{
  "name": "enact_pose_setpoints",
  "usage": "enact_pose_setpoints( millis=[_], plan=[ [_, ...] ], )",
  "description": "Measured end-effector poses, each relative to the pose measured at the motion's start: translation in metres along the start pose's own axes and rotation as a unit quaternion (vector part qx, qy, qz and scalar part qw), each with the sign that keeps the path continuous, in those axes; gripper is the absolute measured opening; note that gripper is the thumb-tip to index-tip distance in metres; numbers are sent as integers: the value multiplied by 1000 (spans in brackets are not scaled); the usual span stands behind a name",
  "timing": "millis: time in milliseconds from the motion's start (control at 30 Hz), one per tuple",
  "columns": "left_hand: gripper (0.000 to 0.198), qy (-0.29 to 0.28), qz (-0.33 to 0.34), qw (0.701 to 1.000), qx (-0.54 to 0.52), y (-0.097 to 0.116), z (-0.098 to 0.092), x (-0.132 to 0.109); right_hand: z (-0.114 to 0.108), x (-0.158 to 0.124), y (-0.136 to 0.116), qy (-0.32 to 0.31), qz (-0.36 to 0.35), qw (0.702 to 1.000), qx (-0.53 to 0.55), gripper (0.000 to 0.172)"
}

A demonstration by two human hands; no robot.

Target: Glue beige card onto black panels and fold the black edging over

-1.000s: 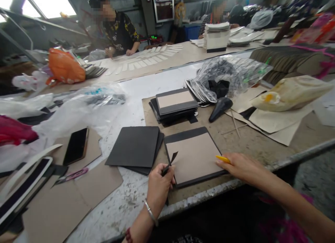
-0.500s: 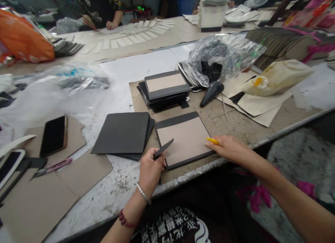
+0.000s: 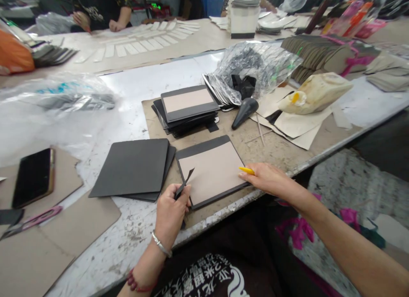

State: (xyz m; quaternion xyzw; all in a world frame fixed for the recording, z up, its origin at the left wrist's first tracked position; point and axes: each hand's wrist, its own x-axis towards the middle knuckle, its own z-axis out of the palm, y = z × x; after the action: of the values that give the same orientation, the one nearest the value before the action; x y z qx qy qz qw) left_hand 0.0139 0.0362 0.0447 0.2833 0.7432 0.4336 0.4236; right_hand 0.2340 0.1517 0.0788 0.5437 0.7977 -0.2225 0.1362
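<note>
And there we had it: the beige-faced dark panel [image 3: 212, 173] lay flat at the near edge of the counter [image 3: 128, 233], squarely between our two hands! Our left hand [image 3: 169, 209] sat at its eight o'clock, fingers clamped on a narrow black strip [image 3: 184, 185] that angled up over the panel's left side; whether those fingers touched the panel, we couldn't tell. Over at three o'clock came our right hand [image 3: 263, 177], fingers closed around a yellow tool [image 3: 246, 171], its tip pointing inward at the panel's right edge.

Just off at nine o'clock we had dark sheets [image 3: 134, 167], loosely overlapped; at eleven, a stack of panels [image 3: 188, 103].

On to the containers! At one o'clock lay a crumpled clear bag [image 3: 281, 60], black pieces [image 3: 243, 85] showing at its mouth. At ten, a blue-lettered bag [image 3: 89, 90] with dark contents blurred through the film. And at two, a yellowed bottle [image 3: 329, 90] lay on its side across pale sheets [image 3: 303, 133], its contents beyond our view.
</note>
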Motion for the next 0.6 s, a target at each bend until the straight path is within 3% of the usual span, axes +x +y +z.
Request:
enact_pose_setpoints(
  millis=[600],
  plan=[
    [56,-16,-30,999,26,-3,-2,3,-12,-5,-9,9,18,1000,-8,35]
  ],
)
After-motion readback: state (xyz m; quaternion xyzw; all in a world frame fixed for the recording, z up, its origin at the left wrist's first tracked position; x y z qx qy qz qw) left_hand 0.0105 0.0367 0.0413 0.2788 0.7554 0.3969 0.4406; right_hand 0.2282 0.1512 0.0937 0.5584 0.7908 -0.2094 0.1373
